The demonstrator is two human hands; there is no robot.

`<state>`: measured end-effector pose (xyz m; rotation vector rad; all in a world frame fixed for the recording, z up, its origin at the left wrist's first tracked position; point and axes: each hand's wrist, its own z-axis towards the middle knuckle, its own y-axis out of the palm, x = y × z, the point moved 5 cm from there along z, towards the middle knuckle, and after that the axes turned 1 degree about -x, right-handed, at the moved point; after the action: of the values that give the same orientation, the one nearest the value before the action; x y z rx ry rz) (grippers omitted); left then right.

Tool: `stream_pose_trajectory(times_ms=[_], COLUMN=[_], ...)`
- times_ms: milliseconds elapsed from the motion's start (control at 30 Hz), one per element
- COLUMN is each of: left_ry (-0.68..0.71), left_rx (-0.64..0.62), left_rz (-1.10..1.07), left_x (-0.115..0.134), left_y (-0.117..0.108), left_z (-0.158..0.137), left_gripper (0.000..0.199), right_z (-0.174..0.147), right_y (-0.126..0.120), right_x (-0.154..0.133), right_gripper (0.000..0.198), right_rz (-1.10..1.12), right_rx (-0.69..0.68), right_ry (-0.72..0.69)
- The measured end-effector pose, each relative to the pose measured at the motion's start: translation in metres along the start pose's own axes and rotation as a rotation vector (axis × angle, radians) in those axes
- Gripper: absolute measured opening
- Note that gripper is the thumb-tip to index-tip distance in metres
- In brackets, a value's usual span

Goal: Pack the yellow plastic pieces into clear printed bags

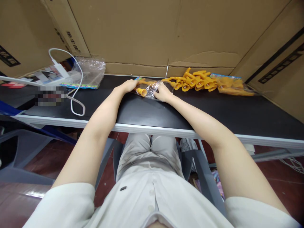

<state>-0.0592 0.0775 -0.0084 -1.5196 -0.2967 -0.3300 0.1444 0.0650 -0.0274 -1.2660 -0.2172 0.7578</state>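
A clear plastic bag (151, 91) lies across the middle of the black table, between my two hands. Inside or under its film is a yellow plastic toy horn (142, 92), its flared mouth facing me. My left hand (129, 85) is closed on the bag's left end, where a bit of colourful printed header shows. The fingers of my right hand (163, 92) are closed on the bag's crinkled right part. Right beside that hand begins a pile of yellow toy horns (199, 83). Some fingertips are hidden by the hands and the shiny film.
A filled bag of yellow pieces (234, 86) lies at the right. Clear bags with printed headers (91, 74) lie at the left, near a white cable (82, 79) and white plug (61, 70). Cardboard walls (137, 31) enclose the table's back and sides. The metal table edge (154, 128) is before me.
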Motion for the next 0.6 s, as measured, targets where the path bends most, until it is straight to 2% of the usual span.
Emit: stream_pose_trajectory(times_ms=[300, 600], left_ry=[0.022, 0.057], left_rx=[-0.024, 0.009], left_rz=[0.022, 0.01], left_x=[0.0045, 0.0044], left_y=[-0.0005, -0.0015], left_z=[-0.0042, -0.0072], left_gripper=[0.062, 0.059], right_z=[0.0023, -0.0038], right_y=[0.006, 0.0018], right_x=[0.0018, -0.0072], right_gripper=[0.046, 0.051], right_rz=[-0.038, -0.13], right_rx=[-0.1, -0.215], right_ry=[0.015, 0.084])
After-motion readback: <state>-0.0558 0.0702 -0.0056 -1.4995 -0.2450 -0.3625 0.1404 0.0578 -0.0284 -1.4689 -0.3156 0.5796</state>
